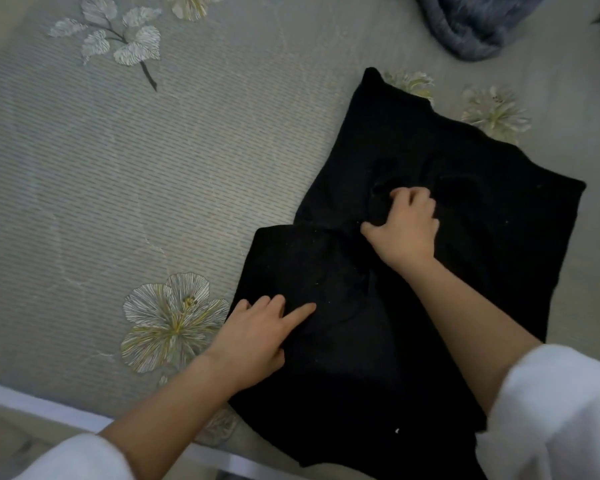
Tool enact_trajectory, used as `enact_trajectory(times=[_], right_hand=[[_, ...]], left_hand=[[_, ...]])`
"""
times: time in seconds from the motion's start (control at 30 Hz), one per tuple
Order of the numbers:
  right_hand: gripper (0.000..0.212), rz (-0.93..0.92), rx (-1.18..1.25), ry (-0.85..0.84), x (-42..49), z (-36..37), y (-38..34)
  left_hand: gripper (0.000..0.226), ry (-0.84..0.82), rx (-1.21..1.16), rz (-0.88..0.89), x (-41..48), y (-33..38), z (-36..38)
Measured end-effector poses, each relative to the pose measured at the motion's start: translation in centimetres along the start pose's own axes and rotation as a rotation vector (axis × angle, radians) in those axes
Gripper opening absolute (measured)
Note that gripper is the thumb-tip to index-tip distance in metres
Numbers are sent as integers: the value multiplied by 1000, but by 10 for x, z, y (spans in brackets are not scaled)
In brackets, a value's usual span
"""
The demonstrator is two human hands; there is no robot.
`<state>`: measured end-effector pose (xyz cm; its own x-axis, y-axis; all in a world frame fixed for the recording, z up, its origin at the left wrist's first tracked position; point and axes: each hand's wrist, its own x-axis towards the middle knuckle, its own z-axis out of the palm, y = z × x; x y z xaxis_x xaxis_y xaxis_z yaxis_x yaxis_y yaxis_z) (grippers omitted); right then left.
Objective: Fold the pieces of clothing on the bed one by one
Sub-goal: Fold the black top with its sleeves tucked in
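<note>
Two hands: both on one black garment (413,258), white sleeves (561,410) pushed back on the forearms.
Garment place: right half of the bed (118,174), its lower part reaching over the near edge.
Left hand (257,334): open grip, palm down, index finger stretched flat on the garment's left flap, close to that flap's left edge.
Right hand (404,225): fingers curled shut, pinching a bunch of black cloth near the garment's middle.
Grey knit (475,26): far right corner of the bed, well apart from the garment.
Open room: wide bare flowered cover across the bed's left and far side.
</note>
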<state>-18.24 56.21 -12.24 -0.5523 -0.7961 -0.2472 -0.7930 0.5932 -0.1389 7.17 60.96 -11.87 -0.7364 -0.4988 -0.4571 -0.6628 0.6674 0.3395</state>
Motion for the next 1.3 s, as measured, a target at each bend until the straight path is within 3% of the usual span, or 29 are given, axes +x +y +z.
enact_trajectory(times=[0.07, 0.17, 0.2, 0.27, 0.37, 0.47, 0.57, 0.7, 0.77, 0.9, 1.03, 1.13, 1.3], right_hand=[[53, -103, -190, -62, 2, 4, -2], [9, -138, -134, -74, 11, -2, -2], [4, -84, -61, -64, 15, -6, -1], [10, 164, 305, -20, 25, -18, 4], [25, 532, 1163, 101, 37, -47, 23], [36, 649, 1593, 64, 34, -62, 65], [52, 798, 1564, -29, 20, -55, 109], [36, 905, 1248, -224, 17, -45, 130], [49, 879, 1119, -147, 28, -45, 131], [68, 767, 1318, 127, 40, -60, 130], [70, 779, 1305, 307, 36, -62, 146], [65, 797, 1308, 341, 31, -52, 159], [68, 866, 1243, 197, 35, -43, 176]], left_hand=[[86, 13, -4, 3, 6, 3, 2], [87, 8, -44, -9, 14, 6, 7], [87, 7, -57, -17, 16, 7, 8], [87, 10, -90, -36, 18, 7, 8], [88, 28, -164, -61, 16, 9, 3], [90, 84, -179, -36, 13, 18, 0], [86, 78, -127, -6, 14, 28, 5], [81, 11, -96, -13, 20, 31, 13], [79, 14, -105, -22, 21, 30, 13], [72, 48, -167, 3, 17, 36, 7], [62, 72, -284, 56, 19, 53, 7], [59, 80, -336, 96, 25, 66, 10], [51, 25, -353, 92, 33, 75, 14]])
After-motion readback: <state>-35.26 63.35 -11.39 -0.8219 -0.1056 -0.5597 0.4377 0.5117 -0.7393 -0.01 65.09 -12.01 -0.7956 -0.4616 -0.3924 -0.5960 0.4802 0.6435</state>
